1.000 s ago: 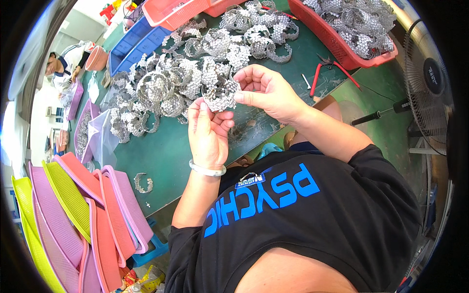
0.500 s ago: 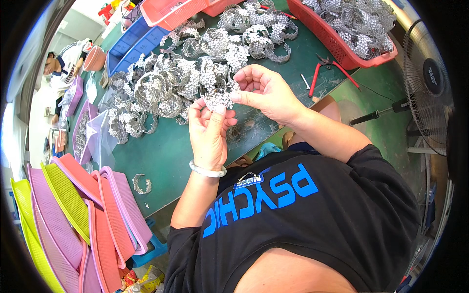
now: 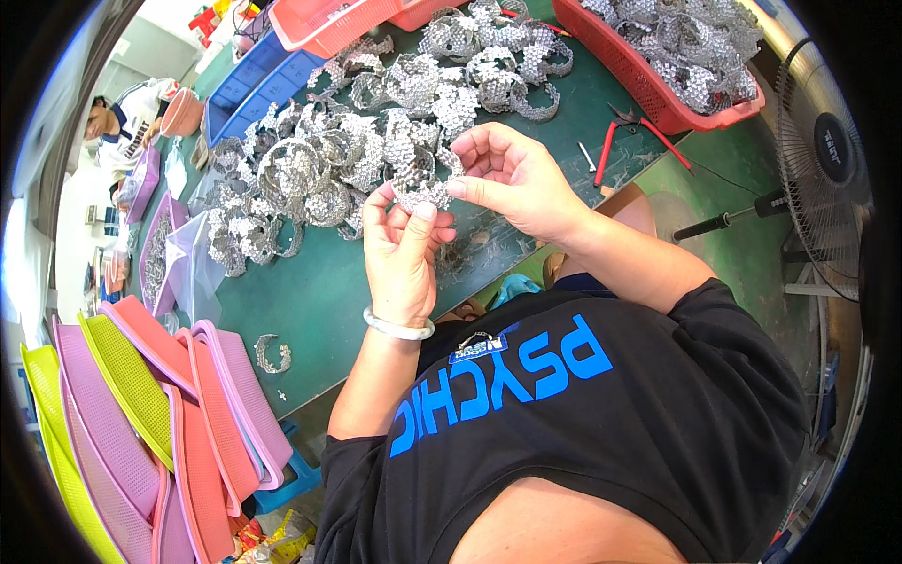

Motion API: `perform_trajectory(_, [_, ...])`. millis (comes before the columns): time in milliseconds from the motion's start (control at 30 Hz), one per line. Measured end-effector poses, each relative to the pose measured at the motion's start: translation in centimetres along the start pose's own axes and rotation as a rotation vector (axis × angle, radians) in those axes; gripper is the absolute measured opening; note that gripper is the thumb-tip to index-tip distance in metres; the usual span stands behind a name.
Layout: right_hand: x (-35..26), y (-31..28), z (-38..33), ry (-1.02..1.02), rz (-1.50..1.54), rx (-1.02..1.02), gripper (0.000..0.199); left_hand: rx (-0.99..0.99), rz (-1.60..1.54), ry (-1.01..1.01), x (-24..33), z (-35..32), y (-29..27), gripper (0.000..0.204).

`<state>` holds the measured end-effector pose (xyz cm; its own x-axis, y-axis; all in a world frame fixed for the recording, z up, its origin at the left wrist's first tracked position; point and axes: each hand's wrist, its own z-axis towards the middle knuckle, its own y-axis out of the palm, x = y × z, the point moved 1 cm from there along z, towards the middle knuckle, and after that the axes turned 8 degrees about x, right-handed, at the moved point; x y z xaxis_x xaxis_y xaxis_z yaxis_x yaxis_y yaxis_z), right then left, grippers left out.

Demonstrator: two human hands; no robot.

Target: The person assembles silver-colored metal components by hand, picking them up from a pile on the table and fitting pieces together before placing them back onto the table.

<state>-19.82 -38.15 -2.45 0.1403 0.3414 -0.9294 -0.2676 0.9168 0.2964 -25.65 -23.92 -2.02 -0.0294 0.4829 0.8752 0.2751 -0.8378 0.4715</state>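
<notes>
Both of my hands hold one curved silvery band (image 3: 425, 195) with a bumpy, scale-like surface. My left hand (image 3: 406, 249) pinches its near edge, the thumb on top and the fingers beneath. At its right end, my right hand (image 3: 517, 180) grips it between thumb and bent fingers. Just beyond my hands lies a large heap of similar silvery bands (image 3: 324, 164), spread over the green table (image 3: 282, 315). A single loose curved piece (image 3: 273, 354) lies apart, to the left of my left forearm.
Red-handled pliers (image 3: 606, 155) and a thin white stick (image 3: 586, 157) lie to the right. A red basket (image 3: 648, 103) of silvery bands stands far right, blue trays (image 3: 254, 94) far left. Stacked colourful baskets (image 3: 202, 414) stand near left. A fan (image 3: 827, 150) is at right; another person (image 3: 136, 117) sits far left.
The band between my hands has turned slightly, so its curve shows more openly. My hands have barely moved. At far left, the other person has shifted a little.
</notes>
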Motion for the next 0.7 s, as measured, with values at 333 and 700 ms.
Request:
perform_trajectory(333, [-0.9, 0.1, -0.4, -0.357, -0.154, -0.021, 0.035, 0.004, 0.045, 0.08, 0.1, -0.2, 0.1, 0.054])
perform_trajectory(700, [-1.0, 0.0, -0.7, -0.357, -0.107, -0.051, 0.036, -0.007, 0.027, 0.015, 0.1, -0.1, -0.3, 0.048])
